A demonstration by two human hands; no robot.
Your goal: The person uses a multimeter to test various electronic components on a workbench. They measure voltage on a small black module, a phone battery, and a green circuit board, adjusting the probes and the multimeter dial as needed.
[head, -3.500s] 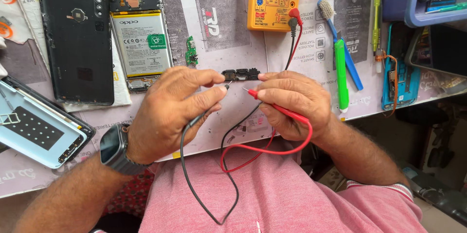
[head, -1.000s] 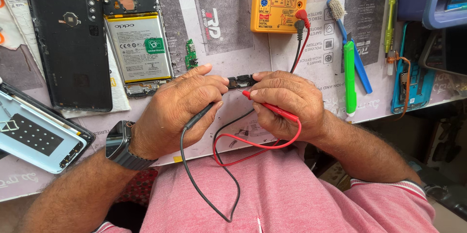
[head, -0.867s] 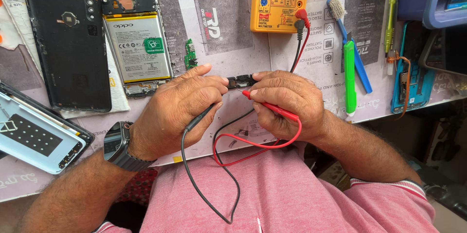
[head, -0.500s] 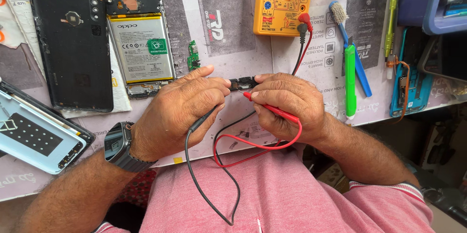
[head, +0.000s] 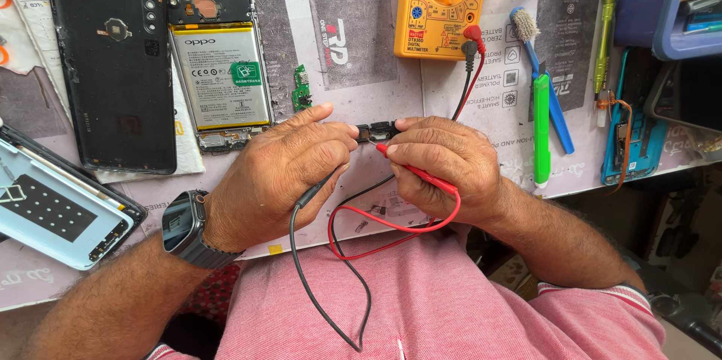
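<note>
In the head view little has changed over the last seconds: both hands have stayed closed together over the same small dark component [head: 378,131], and only the camera has shifted slightly, so the probing looks to be held steady rather than finished. The left hand [head: 282,172] is curled nearly shut, its fingertips pinching the component's left end while the black probe [head: 314,189] runs under its palm. The right hand [head: 444,168] is likewise closed, gripping the red probe [head: 414,172], whose tip meets the component just left of its thumb. Glossy red and black leads loop toward the person's chest and climb past the right hand to the boxy yellow multimeter [head: 440,3]. Beyond the left hand lie an opened phone [head: 218,52] with its flat pale battery exposed, a smooth black back cover [head: 113,67], and a tiny green circuit board [head: 302,89]. Right of the right hand rest a bristled blue brush [head: 545,82] and a green plastic tool [head: 541,131].
</note>
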